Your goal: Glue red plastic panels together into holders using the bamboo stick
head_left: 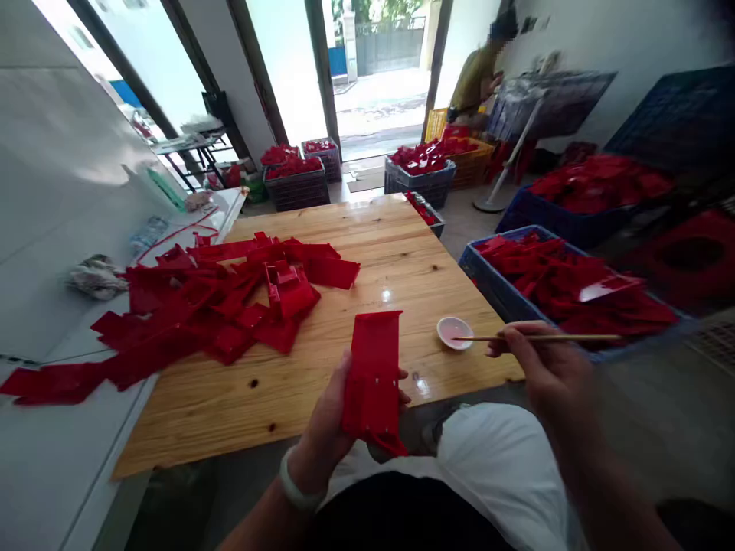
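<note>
My left hand (pixel 328 417) is closed round a flat red plastic piece (pixel 376 360), tilted up in front of me at the table's near edge. Small pale dots show on its lower half. In my right hand (pixel 537 363) a thin wooden stick (pixel 568 337), perhaps a brush, is pinched between the fingers. Its tip reaches into a small white dish (pixel 446 323) with pinkish liquid. The dish sits near the right edge of the wooden table (pixel 396 245). A heap of similar red plastic pieces (pixel 230 298) lies to the left.
To my right stands a blue crate (pixel 488 279) full of red pieces, with another filled blue crate (pixel 511 218) behind it. More filled crates (pixel 295 191) stand beyond the table. At the back right sits a person (pixel 474 80). A crumpled cloth (pixel 99 277) lies at left.
</note>
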`<action>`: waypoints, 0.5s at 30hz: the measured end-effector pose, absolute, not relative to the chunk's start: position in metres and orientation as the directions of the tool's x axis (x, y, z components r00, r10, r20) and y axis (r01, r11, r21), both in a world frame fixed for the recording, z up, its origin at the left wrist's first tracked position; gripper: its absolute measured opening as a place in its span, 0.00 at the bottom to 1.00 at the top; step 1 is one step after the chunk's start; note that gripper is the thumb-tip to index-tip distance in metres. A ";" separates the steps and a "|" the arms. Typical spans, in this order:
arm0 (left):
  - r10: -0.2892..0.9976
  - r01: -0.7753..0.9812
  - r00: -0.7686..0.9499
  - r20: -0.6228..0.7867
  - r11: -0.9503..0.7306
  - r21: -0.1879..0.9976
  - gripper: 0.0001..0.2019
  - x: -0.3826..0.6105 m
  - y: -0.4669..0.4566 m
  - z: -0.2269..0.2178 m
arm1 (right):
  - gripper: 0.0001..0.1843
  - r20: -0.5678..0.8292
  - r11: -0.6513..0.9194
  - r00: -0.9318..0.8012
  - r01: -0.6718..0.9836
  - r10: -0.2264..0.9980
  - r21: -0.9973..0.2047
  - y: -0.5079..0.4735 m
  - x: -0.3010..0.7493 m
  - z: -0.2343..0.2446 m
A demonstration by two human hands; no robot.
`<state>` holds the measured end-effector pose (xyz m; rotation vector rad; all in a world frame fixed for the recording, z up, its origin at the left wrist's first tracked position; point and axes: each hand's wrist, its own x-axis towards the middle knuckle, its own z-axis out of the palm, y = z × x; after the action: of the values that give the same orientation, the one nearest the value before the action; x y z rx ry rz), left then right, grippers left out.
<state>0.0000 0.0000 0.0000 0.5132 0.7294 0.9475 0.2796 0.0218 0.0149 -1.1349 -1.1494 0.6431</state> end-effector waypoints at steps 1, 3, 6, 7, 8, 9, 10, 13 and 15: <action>0.873 -0.538 0.378 -0.309 0.479 0.693 0.41 0.002 -0.002 0.003 | 0.08 0.400 0.382 0.289 0.118 0.870 -0.917 0.013 0.274 0.018; 0.886 -0.532 0.373 -0.274 0.447 0.719 0.41 0.005 -0.005 0.009 | 0.07 0.452 0.444 0.213 0.088 0.866 -0.892 -0.004 0.262 0.024; 0.899 -0.511 0.370 -0.234 0.407 0.757 0.44 0.010 -0.010 0.016 | 0.06 0.514 0.507 0.111 0.084 0.851 -0.858 -0.021 0.245 0.036; 0.905 -0.507 0.364 -0.221 0.392 0.768 0.45 0.011 -0.012 0.018 | 0.07 0.529 0.522 0.080 0.092 0.845 -0.848 -0.025 0.241 0.040; 0.910 -0.503 0.358 -0.209 0.377 0.778 0.45 0.012 -0.014 0.019 | 0.07 0.544 0.538 0.048 0.105 0.838 -0.837 -0.026 0.239 0.042; 0.914 -0.500 0.355 -0.195 0.362 0.787 0.45 0.013 -0.015 0.019 | 0.08 0.565 0.560 0.006 0.122 0.825 -0.819 -0.027 0.238 0.044; 0.917 -0.496 0.354 -0.184 0.351 0.794 0.45 0.013 -0.016 0.020 | 0.08 0.585 0.584 -0.039 0.143 0.810 -0.799 -0.026 0.237 0.045; 0.918 -0.496 0.354 -0.177 0.345 0.797 0.44 0.012 -0.019 0.021 | 0.10 0.617 0.634 -0.149 0.198 0.773 -0.747 -0.021 0.241 0.044; 0.923 -0.500 0.337 -0.187 0.344 0.795 0.44 0.011 -0.020 0.022 | 0.09 0.618 0.644 -0.179 0.225 0.765 -0.731 -0.019 0.243 0.043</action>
<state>0.0111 -0.0196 0.0222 0.7052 0.7156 1.0336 0.2428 -0.0194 0.0429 -0.8091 -1.7252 0.5910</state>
